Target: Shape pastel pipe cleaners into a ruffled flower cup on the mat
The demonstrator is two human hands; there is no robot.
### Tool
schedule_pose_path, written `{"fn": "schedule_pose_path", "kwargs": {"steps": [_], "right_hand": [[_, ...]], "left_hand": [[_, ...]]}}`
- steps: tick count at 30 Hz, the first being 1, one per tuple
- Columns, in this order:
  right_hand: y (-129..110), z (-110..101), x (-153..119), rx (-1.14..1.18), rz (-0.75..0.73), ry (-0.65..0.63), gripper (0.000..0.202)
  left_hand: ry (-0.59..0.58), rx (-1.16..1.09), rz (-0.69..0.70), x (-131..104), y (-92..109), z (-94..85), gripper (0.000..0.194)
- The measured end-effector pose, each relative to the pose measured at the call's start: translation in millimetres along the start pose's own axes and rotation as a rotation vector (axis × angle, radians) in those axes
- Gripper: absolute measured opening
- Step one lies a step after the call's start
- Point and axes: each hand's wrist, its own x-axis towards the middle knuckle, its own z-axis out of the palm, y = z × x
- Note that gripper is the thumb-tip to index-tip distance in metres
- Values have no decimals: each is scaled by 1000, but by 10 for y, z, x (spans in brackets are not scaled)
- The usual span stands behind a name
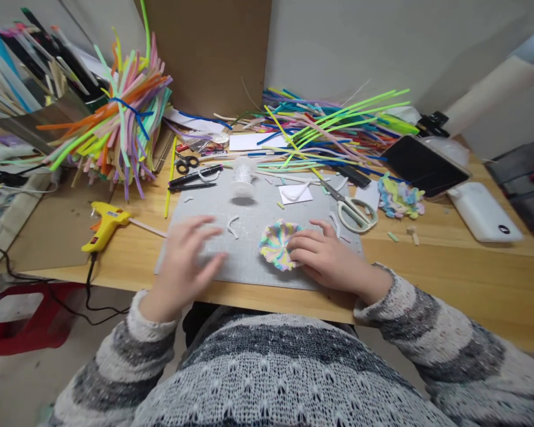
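Observation:
A ruffled pastel disc (277, 244) of fuzzy stems lies on the grey mat (249, 270). My right hand (327, 255) rests over the disc's right edge, its fingertips touching it; whether they pinch the rim is hidden. Left of the disc, my left hand (187, 261) hovers over the mat's left part with fingers spread and nothing in them, slightly blurred. Between my hands lies a small bent white stem piece (234, 227). A clear spool (242, 178) stands behind it, and a white piece lies on a small white card (296, 193).
A yellow glue gun (104, 225) with its cord lies left of the mat. Scissors (356, 214), a pastel fuzzy bundle (400, 197), a phone (425, 165) and a white power bank (485, 212) are at right. Colourful stems (329, 127) pile behind; another bunch (124, 118) stands back left.

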Motion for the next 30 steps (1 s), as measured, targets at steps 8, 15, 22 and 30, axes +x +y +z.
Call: {"fn": "schedule_pose_path", "kwargs": {"steps": [8, 15, 22, 30], "right_hand": [[-148, 75, -20, 99, 114, 82, 10], [-163, 76, -25, 172, 149, 137, 21], [-182, 113, -49, 220, 188, 175, 15], [-207, 129, -12, 277, 268, 183, 23]], "left_hand": [[-497, -93, 642, 555, 255, 623, 14], [-362, -132, 601, 453, 287, 724, 15], [-336, -247, 546, 412, 328, 735, 14], [-349, -229, 484, 474, 369, 792, 15]]}}
